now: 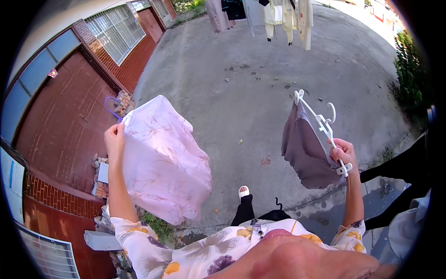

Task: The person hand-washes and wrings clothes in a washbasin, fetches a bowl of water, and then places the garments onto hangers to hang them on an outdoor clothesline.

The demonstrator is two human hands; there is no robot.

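On the left, my left hand [114, 137] is closed on the top edge of a pale pink garment [162, 160] with a faint branch pattern, which hangs spread out. Part of a purple hanger [109, 106] shows just above that hand. My right hand [342, 151] grips a white clip hanger [322, 122] by its bar, near the lower clip. A grey-brown garment [306, 146] hangs from this hanger, which is tilted, with its hook pointing up and to the right. The two garments are well apart.
Several garments [281, 16] hang in a row at the top. A brick building with a brown door [62, 121] stands at left, with stacked bricks [124, 103] beside it. Dark legs and light cloth show at the right edge, near a green bush [411, 69].
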